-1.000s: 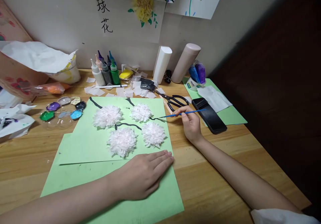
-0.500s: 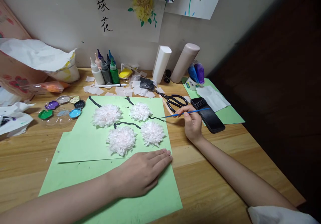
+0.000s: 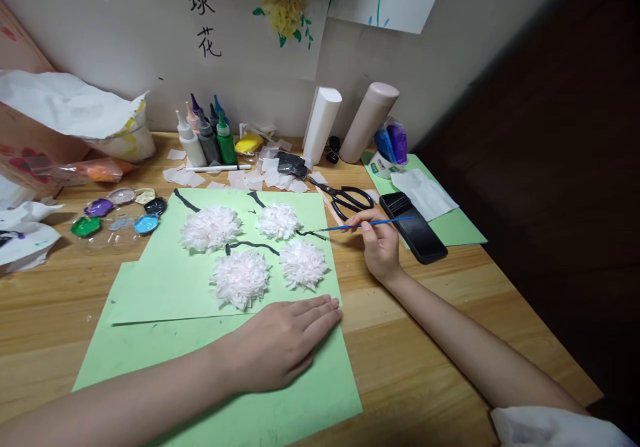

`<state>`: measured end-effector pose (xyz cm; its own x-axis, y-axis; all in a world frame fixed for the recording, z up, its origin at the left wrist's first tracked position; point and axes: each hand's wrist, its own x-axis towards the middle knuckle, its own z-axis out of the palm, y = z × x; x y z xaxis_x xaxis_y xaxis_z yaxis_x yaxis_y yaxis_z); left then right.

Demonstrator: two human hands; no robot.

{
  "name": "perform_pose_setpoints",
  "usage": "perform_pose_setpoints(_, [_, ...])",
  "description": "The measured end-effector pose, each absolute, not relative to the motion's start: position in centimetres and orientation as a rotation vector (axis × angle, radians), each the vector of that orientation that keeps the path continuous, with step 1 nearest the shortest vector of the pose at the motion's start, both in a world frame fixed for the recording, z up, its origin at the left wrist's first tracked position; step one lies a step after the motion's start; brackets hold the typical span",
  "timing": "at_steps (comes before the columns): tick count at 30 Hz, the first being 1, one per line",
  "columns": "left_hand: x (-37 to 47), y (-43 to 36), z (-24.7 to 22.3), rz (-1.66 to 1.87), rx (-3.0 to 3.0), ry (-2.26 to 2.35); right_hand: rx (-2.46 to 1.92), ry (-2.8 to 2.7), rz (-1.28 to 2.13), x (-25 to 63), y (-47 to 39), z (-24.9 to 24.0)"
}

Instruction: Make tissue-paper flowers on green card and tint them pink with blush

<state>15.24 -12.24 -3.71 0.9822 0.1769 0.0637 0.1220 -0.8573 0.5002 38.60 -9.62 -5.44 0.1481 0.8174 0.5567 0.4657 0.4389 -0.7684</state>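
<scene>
My right hand (image 3: 383, 243) pinches a thin blue paintbrush (image 3: 367, 223). Its tip meets a black painted line (image 3: 320, 235) near the right edge of the green paper (image 3: 165, 280), beside the upper right white tissue flower (image 3: 279, 221). Three more fluffy white flowers stand on this sheet, such as the lower left one (image 3: 241, 279), with black painted strokes among them. My left hand (image 3: 287, 343) lies flat, fingers stretched out, across the lower right edge of the paper. Beneath it is a second green sheet (image 3: 310, 413).
A paint palette (image 3: 107, 237) sits at the left. Paint bottles (image 3: 209, 141), paper scraps (image 3: 245, 180) and black-handled scissors (image 3: 355, 200) lie along the back. A phone (image 3: 415, 230) is right of my right hand. Two tall containers (image 3: 321, 127) stand against the wall.
The brush tip has moved slightly left along the black line, toward the upper right flower. The line looks a little thicker there. My left hand stays in place on the paper.
</scene>
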Motion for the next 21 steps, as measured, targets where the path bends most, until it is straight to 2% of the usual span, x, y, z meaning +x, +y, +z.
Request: perform_pose_setpoints(21, [15.16,-12.28,-3.76,0.163,2.616,0.206,-1.214,-1.446,0.132,38.98,-9.72,-5.38])
